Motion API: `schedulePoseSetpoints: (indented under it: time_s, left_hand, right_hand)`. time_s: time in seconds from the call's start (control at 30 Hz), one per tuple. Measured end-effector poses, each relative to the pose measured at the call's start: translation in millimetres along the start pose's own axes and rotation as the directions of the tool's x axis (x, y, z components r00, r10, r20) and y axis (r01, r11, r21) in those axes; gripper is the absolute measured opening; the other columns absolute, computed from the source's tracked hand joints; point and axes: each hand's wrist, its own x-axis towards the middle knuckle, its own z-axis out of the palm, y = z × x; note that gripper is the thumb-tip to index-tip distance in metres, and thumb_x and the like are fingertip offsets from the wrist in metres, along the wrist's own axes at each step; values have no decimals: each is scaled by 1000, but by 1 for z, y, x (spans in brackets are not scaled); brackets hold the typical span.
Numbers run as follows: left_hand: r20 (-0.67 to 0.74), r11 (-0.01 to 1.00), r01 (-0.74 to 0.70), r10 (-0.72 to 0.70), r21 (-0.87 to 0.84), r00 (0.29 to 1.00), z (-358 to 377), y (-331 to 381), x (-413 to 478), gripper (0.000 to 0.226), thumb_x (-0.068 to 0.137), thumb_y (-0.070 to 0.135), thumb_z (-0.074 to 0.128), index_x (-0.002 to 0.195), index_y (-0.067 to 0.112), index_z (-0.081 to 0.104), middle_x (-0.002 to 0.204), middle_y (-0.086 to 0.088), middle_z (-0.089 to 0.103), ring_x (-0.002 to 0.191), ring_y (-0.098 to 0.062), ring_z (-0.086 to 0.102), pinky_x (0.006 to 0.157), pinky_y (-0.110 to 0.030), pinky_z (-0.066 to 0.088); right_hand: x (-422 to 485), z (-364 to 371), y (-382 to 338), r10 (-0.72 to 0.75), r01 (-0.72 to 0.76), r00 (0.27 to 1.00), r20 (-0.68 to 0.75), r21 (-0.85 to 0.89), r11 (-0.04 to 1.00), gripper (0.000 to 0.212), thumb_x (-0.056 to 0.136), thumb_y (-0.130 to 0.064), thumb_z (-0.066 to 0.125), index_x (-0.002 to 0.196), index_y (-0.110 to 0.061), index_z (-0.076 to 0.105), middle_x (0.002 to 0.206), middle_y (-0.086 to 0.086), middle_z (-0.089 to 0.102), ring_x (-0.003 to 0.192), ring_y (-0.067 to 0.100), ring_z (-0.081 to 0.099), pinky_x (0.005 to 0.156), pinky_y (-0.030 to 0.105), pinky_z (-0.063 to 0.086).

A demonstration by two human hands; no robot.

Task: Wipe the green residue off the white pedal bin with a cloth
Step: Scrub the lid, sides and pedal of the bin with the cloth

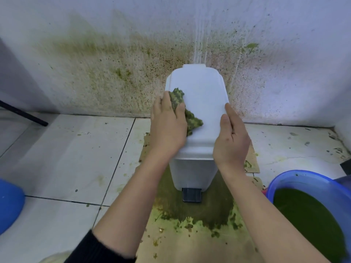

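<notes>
The white pedal bin (201,103) stands upright, its long axis vertical. Its back is against the speckled wall (114,73), its lid is closed, and its black pedal (191,194) points straight at you. Seen from above, the lid's length runs from you toward the wall, so strokes along that line cover the most surface.

The green-soaked cloth (193,122) lies on the lid's left side. Your left hand (168,126) is spread flat over it, fingers fairly straight, pressing rather than clutching, which suits rubbing. Your right hand (230,141) lies against the lid's right edge with its fingers extended and nothing in it. It is probably there to brace the light bin so it doesn't slide or tip under the push from the other side.

The lid's top looks mostly white now. The bin's sides are hard to judge from here.

Under the bin there is stained cardboard (252,160), and in front of it a green puddle (199,211). To the bin's right a blue basin (284,179) of green water sits close by, likely for rinsing the cloth.
</notes>
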Motion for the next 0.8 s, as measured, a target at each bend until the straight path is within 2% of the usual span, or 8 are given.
schedulePoseSetpoints:
  time_s: [0.2,0.27,0.33,0.4,0.47,0.53,0.63,0.8]
  left_hand:
    - [-131,966,-20,-14,-259,991,18,-19,-98,69,98,53,26,155,35,-8,162,21,-15,146,6,-7,117,-23,12]
    - [-94,983,-28,11,-180,996,15,-22,-94,68,99,53,23,155,32,-9,162,17,-17,148,1,-15,123,-31,4]
    - [-27,988,-134,136,76,990,4,-18,-71,64,102,51,17,157,25,-1,165,8,-12,150,-12,-22,124,-39,-9]
    - [147,869,-347,315,353,938,-6,-5,-40,61,105,47,15,158,19,9,167,2,-2,151,-19,-19,123,-39,-12]
    - [393,770,-510,363,385,845,-6,13,-4,59,106,45,20,158,18,10,167,1,0,152,-18,-15,123,-38,-11]
    - [548,753,-564,330,338,769,0,31,37,59,106,44,23,158,22,7,167,3,-2,152,-17,-14,122,-41,-11]
    - [571,721,-592,332,359,751,16,48,95,58,106,45,24,158,26,9,167,6,0,153,-18,-11,120,-50,-10]
    - [438,784,-476,294,399,850,24,47,164,59,101,55,31,155,35,20,166,6,8,154,-20,-2,123,-51,3]
  right_hand:
    - [-4,1,0,-3,3,1000,5,-7,1000,41,101,-36,39,139,-28,53,146,-8,51,137,6,42,113,31,35]
    - [-5,0,-1,9,-9,1000,18,5,1000,39,103,-35,40,140,-29,52,146,-10,50,137,6,41,112,28,34]
    - [-6,-2,-2,15,-16,999,32,11,1000,38,104,-33,41,141,-30,51,146,-11,50,137,4,41,110,25,33]
    - [-6,-3,-3,14,-15,999,38,1,1000,38,104,-32,42,141,-29,51,146,-11,50,137,3,41,110,25,33]
    - [-7,-3,-3,17,-18,999,36,3,1000,38,104,-31,43,141,-28,51,145,-10,51,135,4,43,111,28,36]
    - [-9,-4,-3,16,-17,999,34,21,1000,37,103,-32,44,139,-31,52,144,-11,52,134,3,44,112,31,38]
    - [-7,-5,-4,5,-6,1000,30,34,999,36,103,-33,45,139,-33,51,144,-12,51,136,2,42,113,36,38]
    - [-9,-6,-7,35,-39,998,54,64,997,31,99,-41,47,130,-48,48,141,-20,52,134,-2,42,113,37,38]
